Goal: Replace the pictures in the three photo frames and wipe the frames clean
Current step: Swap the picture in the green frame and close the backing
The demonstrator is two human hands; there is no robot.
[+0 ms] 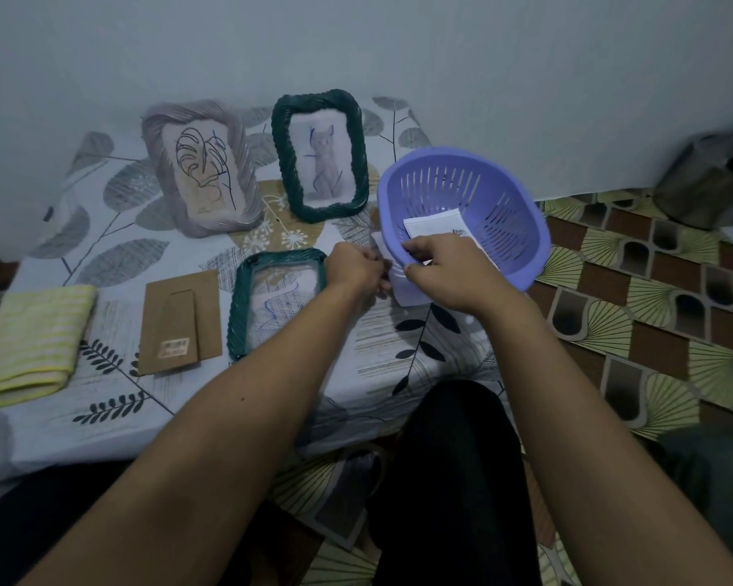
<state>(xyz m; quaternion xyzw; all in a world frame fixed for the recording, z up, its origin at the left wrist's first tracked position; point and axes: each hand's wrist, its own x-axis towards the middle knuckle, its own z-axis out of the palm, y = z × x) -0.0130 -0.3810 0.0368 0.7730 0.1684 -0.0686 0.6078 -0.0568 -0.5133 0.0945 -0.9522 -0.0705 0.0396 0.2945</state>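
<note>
The person's left hand (356,268) and right hand (445,272) meet just above the centre of the view, at the near rim of a purple slotted basket (504,205) that sits tilted at about 2 o'clock on the leaf-printed bedsheet (115,399). The right hand grasps that rim, forefinger curled over the top and thumb under it. The left hand is clenched, knuckles up, and pinches the left edge of a white sheet (407,291) that hangs outside the basket, just below the right hand. A second printed paper (434,226) lies inside the basket.

The grey frame (157,133) with a leaf drawing leans against the wall at 11 o'clock. Just beside it, at 12 o'clock, stands the dark green frame (280,162) with a cat picture. The third frame (238,306), green, lies flat at 9 o'clock, partly under the left forearm, and the bedsheet shows through it. Its brown cardboard backing (178,323) lies just to its left. A folded yellow striped cloth (30,340) rests at the far 9 o'clock edge. A metal pot (711,179) stands on the patterned floor mat (652,310) at 2 o'clock.
</note>
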